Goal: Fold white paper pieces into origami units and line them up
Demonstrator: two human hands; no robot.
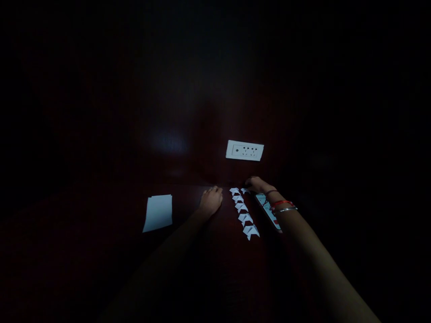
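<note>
Several small folded white paper pieces point(241, 207) lie in a row running away from me on the dark table. At the far end, beside that row, sits one more folded paper piece point(245, 191). My right hand point(257, 183) reaches over it, its fingers bent together at the piece; the fingertips are partly hidden in the dim light. Left of the row, my left hand point(211, 200) rests on the table with its fingers curled in, and nothing shows in it. Bracelets circle my right wrist.
A phone point(269, 213) with a lit screen lies partly under my right wrist. Farther left is a stack of white paper sheets point(159, 212). A white socket panel point(244, 150) is fixed to the dark wall behind the table. The surroundings are very dark.
</note>
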